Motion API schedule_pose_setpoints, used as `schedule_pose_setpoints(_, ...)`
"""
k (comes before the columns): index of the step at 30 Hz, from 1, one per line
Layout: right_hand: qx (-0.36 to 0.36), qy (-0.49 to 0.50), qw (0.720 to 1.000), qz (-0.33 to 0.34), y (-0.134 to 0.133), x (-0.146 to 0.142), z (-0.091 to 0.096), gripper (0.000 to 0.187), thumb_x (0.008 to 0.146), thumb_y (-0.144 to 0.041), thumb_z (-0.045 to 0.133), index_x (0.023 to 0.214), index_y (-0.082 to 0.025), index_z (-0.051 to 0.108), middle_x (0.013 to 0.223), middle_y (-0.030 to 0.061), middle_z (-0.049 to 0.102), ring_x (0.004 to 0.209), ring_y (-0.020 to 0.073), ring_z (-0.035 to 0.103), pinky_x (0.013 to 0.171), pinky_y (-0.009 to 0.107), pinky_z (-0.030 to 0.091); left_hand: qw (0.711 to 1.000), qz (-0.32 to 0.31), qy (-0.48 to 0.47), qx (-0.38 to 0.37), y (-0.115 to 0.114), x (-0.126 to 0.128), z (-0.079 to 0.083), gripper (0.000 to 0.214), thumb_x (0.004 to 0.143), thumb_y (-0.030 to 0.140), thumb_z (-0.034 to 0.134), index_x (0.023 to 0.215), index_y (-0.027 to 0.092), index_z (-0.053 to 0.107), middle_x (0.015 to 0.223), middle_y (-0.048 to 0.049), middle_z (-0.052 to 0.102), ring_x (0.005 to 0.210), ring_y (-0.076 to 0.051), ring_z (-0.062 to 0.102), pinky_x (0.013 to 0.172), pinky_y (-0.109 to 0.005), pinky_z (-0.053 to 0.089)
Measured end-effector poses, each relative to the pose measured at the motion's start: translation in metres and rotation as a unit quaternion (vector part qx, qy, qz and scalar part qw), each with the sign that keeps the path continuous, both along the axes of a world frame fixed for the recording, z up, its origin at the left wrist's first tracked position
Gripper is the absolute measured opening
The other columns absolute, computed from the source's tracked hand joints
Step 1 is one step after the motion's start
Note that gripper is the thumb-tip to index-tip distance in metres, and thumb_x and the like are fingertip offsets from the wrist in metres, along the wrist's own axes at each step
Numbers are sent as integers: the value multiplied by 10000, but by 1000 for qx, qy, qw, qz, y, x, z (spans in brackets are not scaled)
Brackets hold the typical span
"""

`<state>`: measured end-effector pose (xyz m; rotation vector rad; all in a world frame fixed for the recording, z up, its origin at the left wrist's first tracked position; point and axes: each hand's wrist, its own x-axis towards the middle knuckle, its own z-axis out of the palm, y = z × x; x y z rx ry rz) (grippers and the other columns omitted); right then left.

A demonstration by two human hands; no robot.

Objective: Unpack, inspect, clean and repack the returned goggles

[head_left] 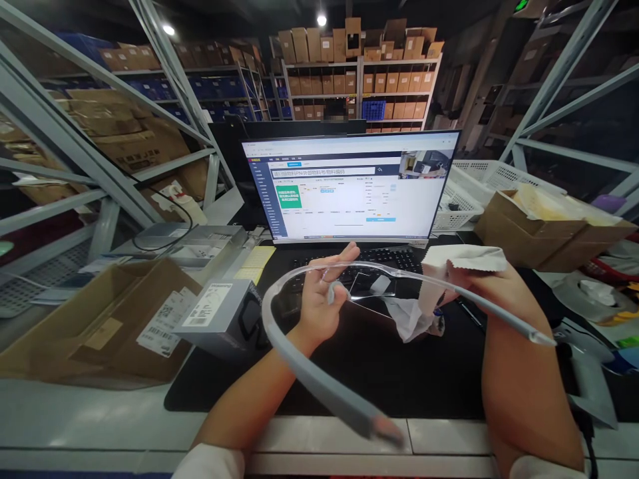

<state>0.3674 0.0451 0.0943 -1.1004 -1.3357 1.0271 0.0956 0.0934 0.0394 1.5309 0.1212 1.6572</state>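
My left hand is in front of the keyboard, thumb and fingers pinching the edge of a glossy, see-through flat pane. A small grey bit shows at the thumb. My right hand grips a crumpled white cloth or tissue, part of which hangs down beside the pane. Across the view, close to the camera, loops a curved grey translucent band; it passes in front of both hands, and what it belongs to cannot be made out. A grey printed box stands left of my left hand.
Behind the hands are a keyboard and a lit monitor. An open cardboard box stands at left, another carton at right near a white basket. A handheld scanner lies by my right forearm. A black mat covers the desk.
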Motion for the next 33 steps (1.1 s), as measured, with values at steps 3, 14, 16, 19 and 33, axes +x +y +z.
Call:
schedule_pose_setpoints(3, -12, 5, 1000, 9, -1, 0, 1, 297, 733, -453, 832, 890, -204, 787, 664, 71, 740, 564, 277, 710, 532, 373, 616, 999, -31, -18, -41, -2, 1, 1, 271, 1007, 390, 561, 1253, 277, 579, 1366, -85, 673, 1414, -263, 505, 1230, -546, 287)
schedule_pose_setpoints(14, -5, 17, 1000, -18, 7, 11, -12, 287, 680, -448, 884, 859, -235, 815, 797, 121, 779, 641, 333, 744, 555, 424, 646, 953, -158, -49, -255, -12, 2, 14, 400, 875, 575, 657, 1120, 260, 635, 1232, -83, 742, 1322, -339, 590, 1168, -605, 365)
schedule_pose_setpoints(16, -1, 11, 1000, -12, 8, 13, -14, 288, 668, -440, 893, 859, -239, 815, 805, 124, 779, 665, 339, 748, 572, 424, 650, 949, -176, -46, -259, -13, 1, 14, 400, 881, 581, 644, 1133, 270, 638, 1230, -75, 743, 1329, -341, 583, 1174, -611, 356)
schedule_pose_setpoints(19, -4, 0, 1000, -1, 10, 14, -16, 279, 671, -425, 893, 869, -243, 820, 830, 132, 781, 693, 344, 753, 582, 413, 651, 945, -212, -45, -244, -13, 1, 13, 361, 911, 555, 612, 1148, 283, 634, 1227, -61, 746, 1330, -327, 584, 1176, -604, 356)
schedule_pose_setpoints(33, -8, 10, 1000, -12, 8, 13, -6, 361, 690, -513, 865, 884, -215, 801, 779, 124, 770, 596, 338, 730, 510, 432, 624, 974, -182, 10, -135, -8, 2, 4, 280, 961, 422, 636, 1199, 279, 593, 1336, -80, 693, 1396, -275, 525, 1212, -539, 321)
